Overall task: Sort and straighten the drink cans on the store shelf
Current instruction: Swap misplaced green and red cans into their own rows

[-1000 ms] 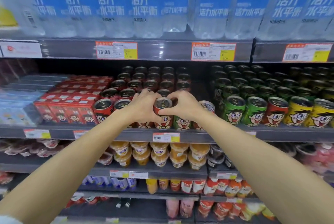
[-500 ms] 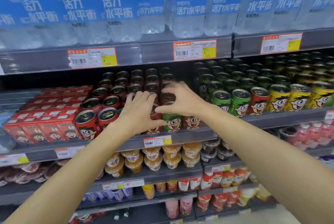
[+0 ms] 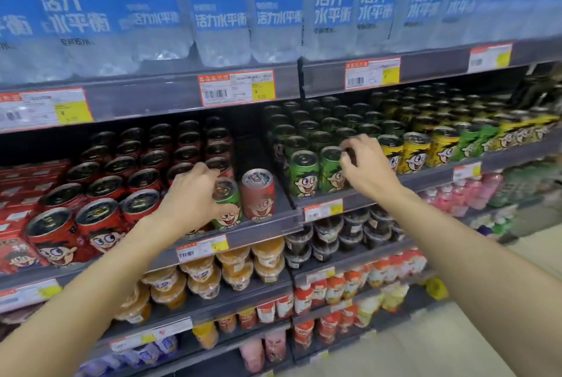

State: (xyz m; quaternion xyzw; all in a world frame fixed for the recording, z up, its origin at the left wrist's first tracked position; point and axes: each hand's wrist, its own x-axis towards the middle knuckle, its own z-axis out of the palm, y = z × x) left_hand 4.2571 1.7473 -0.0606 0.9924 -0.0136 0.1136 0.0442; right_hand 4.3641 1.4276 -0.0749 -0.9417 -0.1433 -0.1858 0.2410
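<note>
1. left hand (image 3: 190, 194) curls its fingers around a green can (image 3: 226, 204) at the near shelf edge (image 3: 267, 232), just left of a red can (image 3: 258, 194).
2. right hand (image 3: 366, 166) pinches narrow at the green cans (image 3: 304, 174) on the right; whether it grips one, cannot tell.

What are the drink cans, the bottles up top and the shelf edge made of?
Green can under the left hand: likely aluminium, glossy printed wrap, bare silvery lid with pull tab. Bottles: clear plastic, it seems, see-through with blue film labels. Shelf edge: grey, matte; painted metal or plastic, can't tell.
</note>
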